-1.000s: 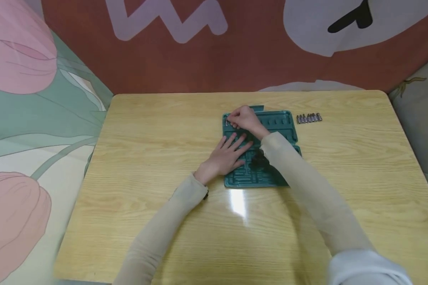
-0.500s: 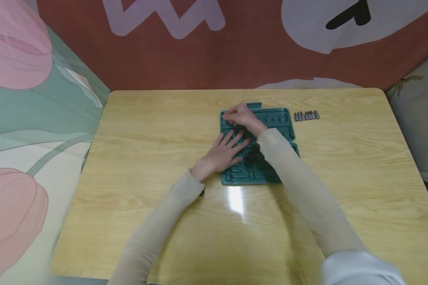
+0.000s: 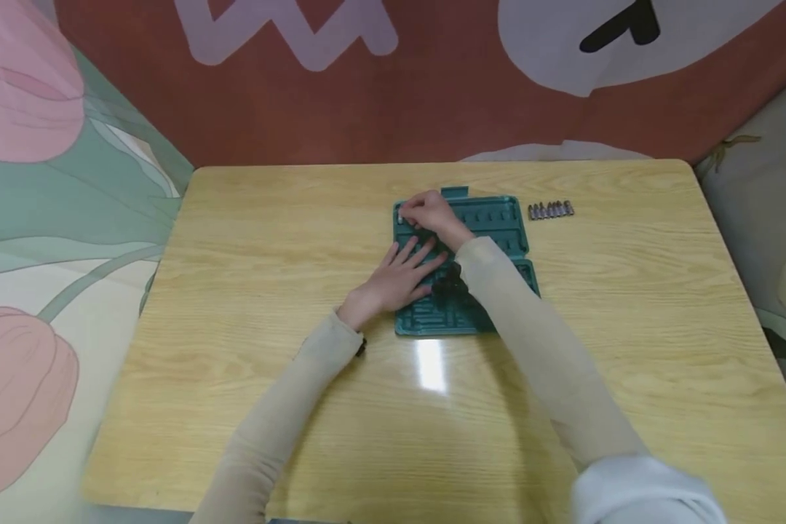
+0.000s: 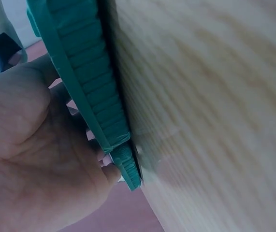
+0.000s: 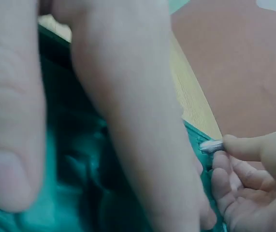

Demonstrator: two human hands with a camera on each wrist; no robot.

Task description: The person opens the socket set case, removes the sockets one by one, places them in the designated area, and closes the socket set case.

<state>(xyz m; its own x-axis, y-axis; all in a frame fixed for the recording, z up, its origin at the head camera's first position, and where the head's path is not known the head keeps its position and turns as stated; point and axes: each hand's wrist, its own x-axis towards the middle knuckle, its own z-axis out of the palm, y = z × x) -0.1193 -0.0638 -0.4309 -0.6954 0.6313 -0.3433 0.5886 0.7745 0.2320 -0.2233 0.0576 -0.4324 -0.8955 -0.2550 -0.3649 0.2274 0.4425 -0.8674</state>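
Observation:
A teal plastic tool case (image 3: 491, 204) lies open on the table, its moulded slots facing up. My left hand (image 3: 393, 284) rests spread over the case's left side, with straight fingers near the fold. In the left wrist view my left palm (image 4: 46, 150) stands beside the case's ribbed outer edge (image 4: 87, 72). At the far left corner, my right hand (image 3: 430, 212) pinches a small silvery screwdriver bit (image 5: 211, 146) between thumb and fingers, over the case. Left-hand fingers (image 5: 128, 96) fill much of the right wrist view. Whether the bit sits in a slot cannot be told.
Several metal bits (image 3: 550, 210) stand in a row on the wooden table (image 3: 268, 233), right of the case. A latch tab (image 3: 455, 192) juts from the case's far edge. A printed wall cloth (image 3: 340, 109) hangs behind the table.
The head view has shifted slightly. Relative to the case, my right hand has stayed at the far left corner with small finger movements. My left hand has kept its place on the case.

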